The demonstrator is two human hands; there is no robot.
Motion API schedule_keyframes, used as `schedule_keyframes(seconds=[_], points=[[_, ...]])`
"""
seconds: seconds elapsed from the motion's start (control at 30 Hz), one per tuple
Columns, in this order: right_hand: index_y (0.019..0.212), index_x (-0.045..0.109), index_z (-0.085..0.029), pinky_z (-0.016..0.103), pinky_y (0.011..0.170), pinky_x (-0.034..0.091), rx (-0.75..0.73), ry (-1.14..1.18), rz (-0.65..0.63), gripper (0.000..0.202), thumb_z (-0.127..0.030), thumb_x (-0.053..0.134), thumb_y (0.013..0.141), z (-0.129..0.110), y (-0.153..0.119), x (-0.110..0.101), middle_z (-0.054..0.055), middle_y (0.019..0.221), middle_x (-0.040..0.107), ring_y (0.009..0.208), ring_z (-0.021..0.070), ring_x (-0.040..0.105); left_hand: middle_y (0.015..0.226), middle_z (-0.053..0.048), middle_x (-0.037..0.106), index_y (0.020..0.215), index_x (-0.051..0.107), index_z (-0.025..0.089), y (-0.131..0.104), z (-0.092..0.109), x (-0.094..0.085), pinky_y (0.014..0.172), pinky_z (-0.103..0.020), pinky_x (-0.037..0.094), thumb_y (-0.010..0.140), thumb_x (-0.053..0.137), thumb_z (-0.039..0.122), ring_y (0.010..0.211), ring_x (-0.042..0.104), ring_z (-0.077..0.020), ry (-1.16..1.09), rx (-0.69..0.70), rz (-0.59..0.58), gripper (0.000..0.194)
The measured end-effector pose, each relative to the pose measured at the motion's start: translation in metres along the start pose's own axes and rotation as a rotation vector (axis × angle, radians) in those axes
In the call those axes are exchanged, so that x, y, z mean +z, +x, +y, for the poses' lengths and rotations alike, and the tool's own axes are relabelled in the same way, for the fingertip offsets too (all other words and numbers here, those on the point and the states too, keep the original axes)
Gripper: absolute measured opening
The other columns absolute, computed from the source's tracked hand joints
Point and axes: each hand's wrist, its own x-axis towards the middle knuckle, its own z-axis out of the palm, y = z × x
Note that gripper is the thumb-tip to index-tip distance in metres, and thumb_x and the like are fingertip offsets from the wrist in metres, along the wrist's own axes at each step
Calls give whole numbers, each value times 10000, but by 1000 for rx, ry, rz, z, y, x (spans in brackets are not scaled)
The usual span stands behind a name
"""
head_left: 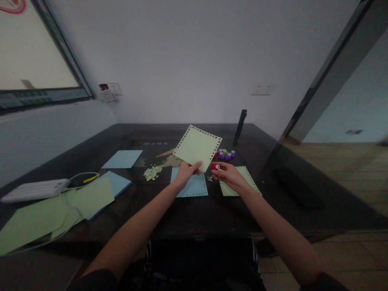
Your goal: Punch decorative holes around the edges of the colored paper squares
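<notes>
My left hand (187, 174) pinches a pale green paper sheet (198, 146) by its lower corner and holds it tilted above the table. Small holes are punched along the sheet's edges. Close to its right edge, my right hand (229, 175) grips a small red craft punch (215, 166) with a white button; whether the punch touches the paper I cannot tell. Below my left hand lies a blue sheet (191, 186) with punched edges. Under my right hand is another pale green sheet (242, 182), also punched along its edge. A few paper bits (210, 178) lie between them.
Several purple, green and red punches (226, 154) cluster behind my right hand. Left of centre is a heap of paper bits (153, 172). Blue and green sheets (91, 198), a white power strip (34, 190) and its cable lie left. A black stick-like object (240, 127) stands at the back.
</notes>
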Motion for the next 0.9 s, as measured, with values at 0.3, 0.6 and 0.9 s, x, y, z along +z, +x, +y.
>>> schedule_keyframes(seconds=[0.3, 0.6, 0.9], points=[[899, 623, -168, 322, 743, 567, 8, 121, -35, 225, -202, 724, 701, 5, -3, -4, 62, 894, 676, 698, 154, 674, 457, -13, 590, 706, 619, 90, -13, 9, -6, 476, -195, 446, 762, 633, 230, 423, 543, -104, 243, 28, -13, 152], [868, 637, -155, 340, 794, 552, -26, 107, 2, 212, -222, 736, 693, 7, -1, -6, 62, 886, 671, 729, 159, 673, 498, -57, 635, 795, 641, 64, -16, 10, -2, 496, -222, 475, 756, 641, 225, 435, 573, -128, 261, 31, -17, 165], [888, 624, -163, 325, 776, 554, -29, 97, 6, 260, -245, 749, 675, 7, -3, -4, 60, 896, 677, 745, 165, 671, 524, -74, 650, 859, 650, 59, -15, 7, -3, 497, -230, 477, 746, 655, 227, 446, 589, -141, 257, 31, -31, 203]])
